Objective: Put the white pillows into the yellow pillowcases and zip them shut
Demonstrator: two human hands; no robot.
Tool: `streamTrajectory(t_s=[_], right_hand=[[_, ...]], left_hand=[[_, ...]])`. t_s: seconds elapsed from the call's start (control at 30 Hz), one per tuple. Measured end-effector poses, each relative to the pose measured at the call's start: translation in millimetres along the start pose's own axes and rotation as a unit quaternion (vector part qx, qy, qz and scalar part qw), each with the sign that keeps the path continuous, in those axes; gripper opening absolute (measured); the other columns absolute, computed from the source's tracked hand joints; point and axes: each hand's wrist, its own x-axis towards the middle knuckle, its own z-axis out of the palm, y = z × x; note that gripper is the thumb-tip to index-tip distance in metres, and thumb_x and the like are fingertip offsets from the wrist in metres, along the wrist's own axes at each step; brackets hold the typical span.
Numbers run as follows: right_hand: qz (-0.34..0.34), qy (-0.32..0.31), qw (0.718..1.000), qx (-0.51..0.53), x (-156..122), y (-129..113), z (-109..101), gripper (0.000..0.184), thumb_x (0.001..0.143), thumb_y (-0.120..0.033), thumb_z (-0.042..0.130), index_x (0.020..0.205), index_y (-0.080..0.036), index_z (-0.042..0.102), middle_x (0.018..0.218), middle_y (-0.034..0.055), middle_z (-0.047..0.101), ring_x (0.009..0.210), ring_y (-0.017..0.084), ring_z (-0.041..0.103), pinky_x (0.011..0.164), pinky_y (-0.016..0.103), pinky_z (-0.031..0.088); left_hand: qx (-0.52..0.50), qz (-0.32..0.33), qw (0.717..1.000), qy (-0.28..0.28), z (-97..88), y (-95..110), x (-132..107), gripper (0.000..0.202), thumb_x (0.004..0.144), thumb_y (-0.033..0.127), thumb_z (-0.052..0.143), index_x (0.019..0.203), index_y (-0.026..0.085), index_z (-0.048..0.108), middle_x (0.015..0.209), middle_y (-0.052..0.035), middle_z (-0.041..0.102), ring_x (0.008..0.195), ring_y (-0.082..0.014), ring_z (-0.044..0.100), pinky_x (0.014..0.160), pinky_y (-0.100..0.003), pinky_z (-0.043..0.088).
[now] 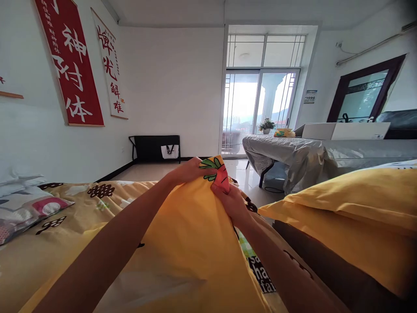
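Fabric (185, 234) pinched in both; L hand (189, 171) at 9 o'clock of carrot print (222, 177), R hand (232, 204) at 5; imo tension both sides evenly, edge flat.

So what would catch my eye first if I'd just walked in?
Probably the yellow cloth in the foreground, its carrot-printed corner held by the left hand and the right hand. Next, the tall, white-lettered red scroll on the left wall, then the bright glass doors behind, right of centre.
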Motion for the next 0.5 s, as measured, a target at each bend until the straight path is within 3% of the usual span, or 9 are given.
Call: streamTrajectory(t_s=[0.1, 0.27, 0.33, 0.4, 0.5], right_hand=[[-0.079, 0.082, 0.989, -0.089, 8.3, -2.7, 3.5, 0.036, 0.07, -0.05, 0.065, 0.076, -0.016, 0.061, 0.072, 0.0019, 0.062, 0.068, 0.017, 0.055, 0.056, 0.026, 0.044], [-0.092, 0.064, 0.986, -0.124, 15.3, 1.8, -2.4, 0.035, 0.07, -0.05, 0.064, 0.076, -0.016, 0.062, 0.072, 0.0015, 0.062, 0.07, 0.017, 0.055, 0.06, 0.027, 0.045], [-0.047, 0.04, 0.995, -0.075, 6.2, 8.6, -4.3, 0.038, 0.067, -0.05, 0.068, 0.083, -0.016, 0.063, 0.078, 0.0021, 0.066, 0.072, 0.019, 0.058, 0.064, 0.029, 0.048], [0.04, -0.021, 0.999, 0.017, -13.3, 18.5, -6.5, 0.045, 0.064, -0.048, 0.073, 0.096, -0.018, 0.063, 0.088, 0.0036, 0.069, 0.074, 0.02, 0.062, 0.067, 0.032, 0.051], [0.175, -0.121, 0.971, 0.108, -53.8, 37.1, -12.6, 0.046, 0.065, -0.044, 0.074, 0.102, -0.019, 0.064, 0.092, 0.0054, 0.071, 0.075, 0.02, 0.066, 0.07, 0.032, 0.052]], left_hand=[[-0.044, 0.006, 0.999, 0.009, -2.1, -5.5, -1.2, 0.033, 0.063, 0.044, 0.076, 0.069, 0.015, 0.062, 0.062, 0.0016, 0.059, 0.052, -0.0101, 0.051, 0.047, -0.021, 0.04], [-0.063, -0.063, 0.996, -0.018, -4.7, -25.7, -11.7, 0.036, 0.059, 0.043, 0.08, 0.081, 0.016, 0.069, 0.076, -0.0022, 0.068, 0.065, -0.0163, 0.061, 0.057, -0.025, 0.049], [-0.066, -0.075, 0.995, 0.016, -3.3, -35.1, -11.4, 0.034, 0.063, 0.047, 0.077, 0.077, 0.017, 0.068, 0.074, -0.0024, 0.069, 0.061, -0.0164, 0.061, 0.053, -0.025, 0.048], [-0.069, -0.065, 0.994, 0.051, -2.9, -41.9, -8.5, 0.033, 0.066, 0.049, 0.074, 0.074, 0.018, 0.067, 0.071, -0.0023, 0.068, 0.06, -0.0165, 0.061, 0.051, -0.025, 0.046], [-0.053, -0.065, 0.993, 0.084, -5.6, -46.7, -3.3, 0.033, 0.066, 0.05, 0.073, 0.068, 0.018, 0.065, 0.064, -0.0024, 0.066, 0.055, -0.0156, 0.059, 0.047, -0.024, 0.043]])
